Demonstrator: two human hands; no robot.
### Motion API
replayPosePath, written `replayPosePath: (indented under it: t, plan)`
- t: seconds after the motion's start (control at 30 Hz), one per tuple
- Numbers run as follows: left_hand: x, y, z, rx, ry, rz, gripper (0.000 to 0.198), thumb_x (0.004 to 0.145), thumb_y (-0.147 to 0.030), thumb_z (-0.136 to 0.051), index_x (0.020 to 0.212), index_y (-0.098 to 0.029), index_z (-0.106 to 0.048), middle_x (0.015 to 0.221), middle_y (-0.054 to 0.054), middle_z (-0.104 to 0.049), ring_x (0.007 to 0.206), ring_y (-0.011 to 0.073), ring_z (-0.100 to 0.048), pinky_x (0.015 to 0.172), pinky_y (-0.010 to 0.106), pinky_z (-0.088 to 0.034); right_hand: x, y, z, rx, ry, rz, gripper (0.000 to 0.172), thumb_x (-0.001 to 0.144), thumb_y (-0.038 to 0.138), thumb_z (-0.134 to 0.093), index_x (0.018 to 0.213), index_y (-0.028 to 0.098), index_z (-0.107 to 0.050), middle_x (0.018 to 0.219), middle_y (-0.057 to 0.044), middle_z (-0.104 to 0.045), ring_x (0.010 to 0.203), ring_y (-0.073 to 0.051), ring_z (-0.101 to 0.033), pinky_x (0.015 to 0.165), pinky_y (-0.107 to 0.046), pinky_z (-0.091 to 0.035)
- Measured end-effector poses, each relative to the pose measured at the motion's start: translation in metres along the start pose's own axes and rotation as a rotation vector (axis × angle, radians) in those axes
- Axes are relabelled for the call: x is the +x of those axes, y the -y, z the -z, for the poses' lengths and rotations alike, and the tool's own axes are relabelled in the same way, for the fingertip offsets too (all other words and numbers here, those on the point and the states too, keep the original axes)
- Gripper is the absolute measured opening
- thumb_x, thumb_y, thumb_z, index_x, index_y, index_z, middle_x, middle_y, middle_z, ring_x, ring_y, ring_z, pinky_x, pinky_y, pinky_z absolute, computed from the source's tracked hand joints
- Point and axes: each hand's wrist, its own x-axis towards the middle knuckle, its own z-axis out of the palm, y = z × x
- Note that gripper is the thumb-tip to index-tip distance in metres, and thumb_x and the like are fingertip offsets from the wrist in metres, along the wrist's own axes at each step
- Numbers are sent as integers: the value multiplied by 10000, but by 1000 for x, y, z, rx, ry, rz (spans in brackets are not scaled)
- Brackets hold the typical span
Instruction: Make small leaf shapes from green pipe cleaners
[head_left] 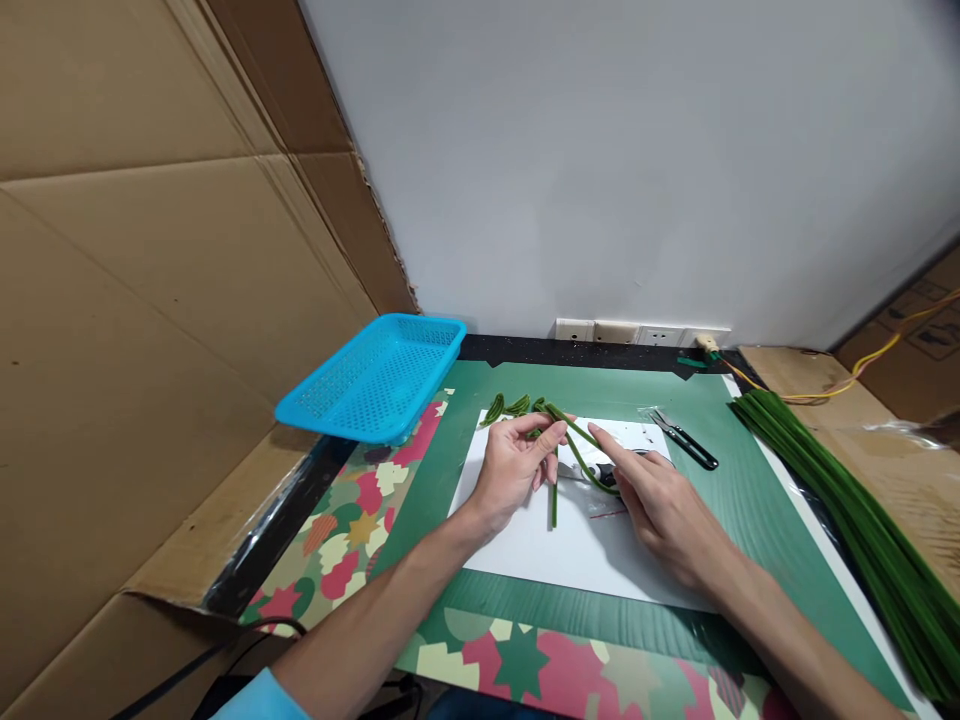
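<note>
A bent green pipe cleaner [577, 457] spans the space between my two hands over a white sheet. My left hand [517, 458] pinches it between thumb and fingers, and a straight end hangs down below them. My right hand [651, 495] is closed on the other side of the stem, its index finger stretched along the upper strand; the thumb is mostly hidden. Behind my left hand lie several small leaf-shaped loops of green pipe cleaner [517, 405]. Scissors [600, 474] with a dark handle lie beneath the hands, partly covered by them.
Black-handled snips [688, 443] lie right of the white sheet [540, 550]. A bundle of long green pipe cleaners [832, 520] runs along the right edge. A blue plastic basket [371, 380] stands at the back left, near cardboard [135, 330]. Sockets [637, 334] line the wall.
</note>
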Motion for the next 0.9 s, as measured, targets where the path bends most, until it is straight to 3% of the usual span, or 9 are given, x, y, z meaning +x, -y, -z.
replayPosePath:
  t: [0.17, 0.9]
  plan:
    - [1, 2, 1, -33, -3, -10, 448, 794, -518, -853, 964, -107, -797, 727, -5, -633, 416, 38, -512, 347, 169, -293, -1, 1, 0, -5, 40, -11, 656, 1050, 100, -353, 1679, 236, -225, 883, -51, -701, 718, -227, -584, 677, -349, -517]
    - [1, 2, -1, 1, -42, -9, 438, 776, -531, -861, 926, -123, -803, 521, -53, -535, 397, 53, -454, 357, 171, -277, 0, 5, -1, -36, 114, -4, 551, 1051, 129, -388, 1598, 190, -358, 1039, -97, -750, 738, -234, -554, 715, -364, -486]
